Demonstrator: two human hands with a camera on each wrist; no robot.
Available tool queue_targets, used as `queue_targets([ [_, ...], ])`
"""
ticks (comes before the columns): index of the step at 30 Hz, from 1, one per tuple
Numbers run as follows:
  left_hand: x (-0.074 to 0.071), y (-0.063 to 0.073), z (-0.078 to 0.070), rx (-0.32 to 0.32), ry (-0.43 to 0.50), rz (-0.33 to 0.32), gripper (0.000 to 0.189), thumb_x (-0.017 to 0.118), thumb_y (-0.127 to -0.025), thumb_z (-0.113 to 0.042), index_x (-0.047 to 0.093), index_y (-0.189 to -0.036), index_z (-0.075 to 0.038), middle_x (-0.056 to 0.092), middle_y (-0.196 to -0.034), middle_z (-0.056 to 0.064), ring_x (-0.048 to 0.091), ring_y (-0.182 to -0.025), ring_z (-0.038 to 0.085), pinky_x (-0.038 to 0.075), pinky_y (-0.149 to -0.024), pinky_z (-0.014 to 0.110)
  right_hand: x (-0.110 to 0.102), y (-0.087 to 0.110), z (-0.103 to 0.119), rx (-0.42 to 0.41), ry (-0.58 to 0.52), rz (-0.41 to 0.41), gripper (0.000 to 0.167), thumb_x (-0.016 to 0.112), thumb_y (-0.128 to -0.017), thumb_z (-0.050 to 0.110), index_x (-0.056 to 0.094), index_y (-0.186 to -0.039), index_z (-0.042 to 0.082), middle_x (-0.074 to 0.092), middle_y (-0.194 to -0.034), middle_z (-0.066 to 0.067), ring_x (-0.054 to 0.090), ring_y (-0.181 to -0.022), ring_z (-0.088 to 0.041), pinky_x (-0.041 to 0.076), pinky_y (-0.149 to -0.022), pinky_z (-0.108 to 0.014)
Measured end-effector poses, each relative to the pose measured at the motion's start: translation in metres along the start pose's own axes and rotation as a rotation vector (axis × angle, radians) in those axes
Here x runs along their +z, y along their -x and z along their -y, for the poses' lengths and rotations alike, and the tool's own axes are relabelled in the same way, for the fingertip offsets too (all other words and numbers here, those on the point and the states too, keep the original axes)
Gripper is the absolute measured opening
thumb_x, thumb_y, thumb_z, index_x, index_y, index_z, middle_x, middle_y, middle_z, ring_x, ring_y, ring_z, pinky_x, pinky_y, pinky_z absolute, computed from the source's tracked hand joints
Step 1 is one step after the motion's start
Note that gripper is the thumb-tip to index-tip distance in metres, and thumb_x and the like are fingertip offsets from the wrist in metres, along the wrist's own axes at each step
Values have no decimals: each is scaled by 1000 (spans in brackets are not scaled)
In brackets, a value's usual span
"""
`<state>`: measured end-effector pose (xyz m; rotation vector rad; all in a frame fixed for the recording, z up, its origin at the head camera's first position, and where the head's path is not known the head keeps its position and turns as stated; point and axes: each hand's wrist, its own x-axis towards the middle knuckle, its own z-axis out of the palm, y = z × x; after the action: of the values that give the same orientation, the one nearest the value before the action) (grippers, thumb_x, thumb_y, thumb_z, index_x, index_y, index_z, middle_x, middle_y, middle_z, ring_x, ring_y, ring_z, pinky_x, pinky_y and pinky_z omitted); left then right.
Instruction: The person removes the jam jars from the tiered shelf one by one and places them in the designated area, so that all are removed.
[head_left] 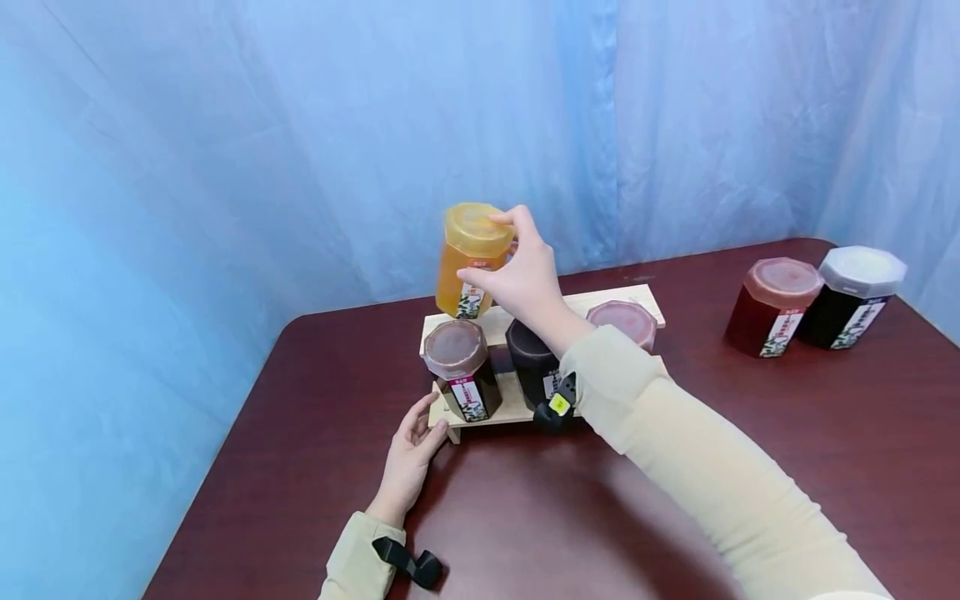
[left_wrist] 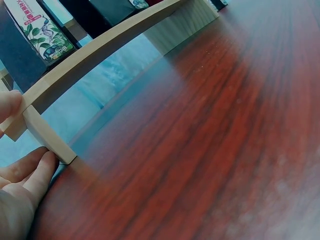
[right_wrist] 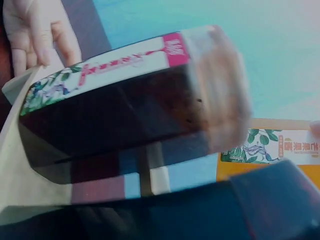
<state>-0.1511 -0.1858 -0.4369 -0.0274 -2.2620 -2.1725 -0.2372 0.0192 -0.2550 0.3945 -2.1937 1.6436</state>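
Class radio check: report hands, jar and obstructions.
Right hand holding yellow jar at upper shelf. Left hand gripping wooden rack. Brown-lidded jar in front, on lower tier.

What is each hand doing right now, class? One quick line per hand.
Left hand: closed, holding the rack at its left end.
Right hand: closed, holding the yellow jar by its lid.

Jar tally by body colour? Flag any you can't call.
Yellow: 1, the held jar
Red: 1, the red jar
Dark: 3, the left rack jar, the middle rack jar, the white-lidded jar
Can't call: 1, the pink-lidded jar, body mostly hidden behind the arm
Total: 6 jars
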Motion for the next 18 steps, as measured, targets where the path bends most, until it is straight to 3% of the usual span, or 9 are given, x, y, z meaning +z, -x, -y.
queue_targets([
  [7,1,-1,1,4,-3,-4,52,58,-93,-6,39,-141,-2,55,-121,14,58,-95,1,45,-87,17,-23,-2,0,1,-88,-63,65,82,-71,9,43,-122,5,60,-120,-15,62,-99,-28,51,-75,-35],
  [14,-2,1,5,38,-25,16,52,58,-93,-8,37,-141,0,56,-117,9,58,-96,1,46,-86,17,-52,3,4,108,-175,-81,67,80,-72,6,40,-126,6,57,-121,-15,61,-104,-26,52,-74,-26],
  [18,-4,1,7,47,-29,11,53,58,-93,-10,37,-140,0,57,-115,6,58,-96,1,46,-86,16,-72,5,5,102,-165,-98,66,80,-73,5,40,-125,7,57,-123,-15,61,-107,-25,52,-71,-20],
])
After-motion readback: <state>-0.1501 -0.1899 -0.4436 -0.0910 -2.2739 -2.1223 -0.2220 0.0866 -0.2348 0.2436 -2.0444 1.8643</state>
